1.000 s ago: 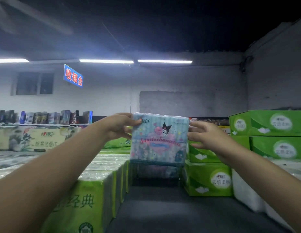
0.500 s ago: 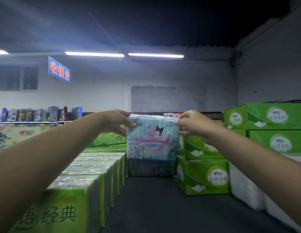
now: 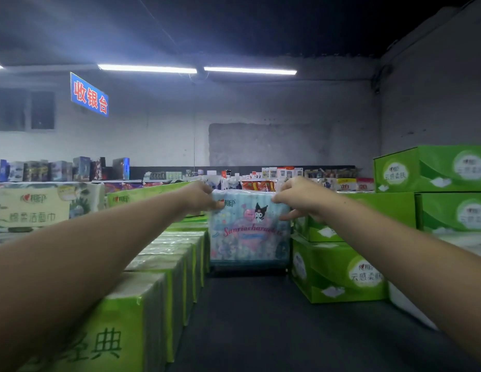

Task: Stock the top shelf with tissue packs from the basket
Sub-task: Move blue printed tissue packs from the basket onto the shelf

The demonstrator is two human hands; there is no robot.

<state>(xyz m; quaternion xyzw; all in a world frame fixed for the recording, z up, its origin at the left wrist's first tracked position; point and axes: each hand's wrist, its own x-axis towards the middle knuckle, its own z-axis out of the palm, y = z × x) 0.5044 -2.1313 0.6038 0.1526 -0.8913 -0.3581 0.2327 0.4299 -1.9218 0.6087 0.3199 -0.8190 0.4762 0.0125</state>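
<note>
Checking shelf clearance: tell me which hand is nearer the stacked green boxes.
Right. The right hand holds the cartoon tissue pack's corner beside the green boxes; the left hand holds the opposite corner.

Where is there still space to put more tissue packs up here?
The bare dark shelf in the middle is free: in front of the blue cartoon pack, between the green packs on the left and the green boxes on the right. Both sides are crowded.
</note>
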